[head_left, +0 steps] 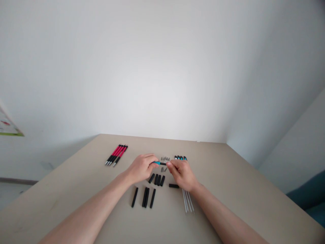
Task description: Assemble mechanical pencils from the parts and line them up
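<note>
Left hand [141, 166] grips a blue-and-black pen part [159, 163], right hand [183, 173] tightly pinches its black end above the bench [218, 189]!

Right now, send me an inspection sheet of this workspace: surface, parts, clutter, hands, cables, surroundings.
Surface: beige table, set against a wall.
Parts: red-and-black pens at left; small metal pieces beyond the short black sleeves; long black tubes nearer; white rods partly under the right arm.
Clutter: tiny white thing at the far edge, too small to identify.
Hands: left hand and right hand hold opposite ends of a blue-and-black piece in their fingers.
Cables: nothing seen.
Surroundings: poster at left; dark teal item at right, unclear.
</note>
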Available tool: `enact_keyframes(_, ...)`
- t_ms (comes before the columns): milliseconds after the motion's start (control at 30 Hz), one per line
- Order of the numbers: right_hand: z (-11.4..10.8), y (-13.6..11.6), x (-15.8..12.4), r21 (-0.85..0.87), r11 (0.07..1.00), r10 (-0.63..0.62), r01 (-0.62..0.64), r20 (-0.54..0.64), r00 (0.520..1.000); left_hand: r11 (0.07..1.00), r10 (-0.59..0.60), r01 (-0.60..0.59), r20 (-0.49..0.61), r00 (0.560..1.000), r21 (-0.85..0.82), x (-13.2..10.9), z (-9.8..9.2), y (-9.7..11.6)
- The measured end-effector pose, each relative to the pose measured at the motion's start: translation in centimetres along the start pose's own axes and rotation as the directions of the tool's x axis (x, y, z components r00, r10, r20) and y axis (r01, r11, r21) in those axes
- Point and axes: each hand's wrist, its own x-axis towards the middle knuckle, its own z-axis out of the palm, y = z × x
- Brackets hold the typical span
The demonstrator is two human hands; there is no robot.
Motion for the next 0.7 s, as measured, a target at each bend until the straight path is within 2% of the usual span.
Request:
enact_keyframes(233,-0.1,0.2,0.0,0.005,0.996,0.092,-0.092,0.063,0.994,0.997,-0.071,0.072,0.045,0.996,-0.026,-0.1,-0.1,-0.1)
enact_keyframes(333,-0.6,0.4,-0.1,0.046,0.988,0.149,-0.151,0.048,0.988,0.996,-0.081,0.083,0.074,0.994,-0.021,-0.1,-0.2,-0.2)
enact_keyframes(433,-0.9,0.3,0.0,0.019,0.996,0.085,-0.085,0.016,0.996,0.998,-0.052,0.054,0.095,0.994,-0.018,-0.1,-0.2,-0.1)
enact_keyframes(567,-0.4,0.3,0.1,-0.088,0.995,-0.043,0.049,0.076,0.996,1.000,-0.003,0.007,0.146,0.989,-0.027,0.0,-0.1,0.2)
enact_keyframes(700,0.0,0.4,0.1,-0.164,0.984,-0.060,0.073,0.080,0.995,0.999,0.021,-0.015,0.161,0.987,-0.036,0.1,0.1,0.4)
